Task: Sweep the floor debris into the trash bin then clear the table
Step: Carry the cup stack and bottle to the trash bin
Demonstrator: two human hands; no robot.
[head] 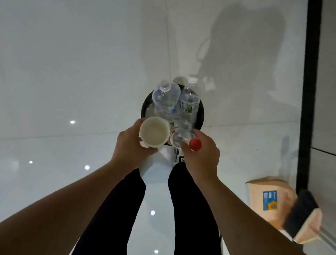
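The left hand (132,144) grips a paper cup (153,131) and the right hand (199,155) grips a red-capped bottle (182,139), both over the near rim of the bin (144,105). Best to release them centred, since two bottles already crowd it.

We see a glossy white tiled floor (63,70) with thin grout lines and bright ceiling-light reflections. On it stand a round black trash bin (145,105) and, well off to the right, an orange dustpan (260,195) beside a black-bristled broom (300,215)
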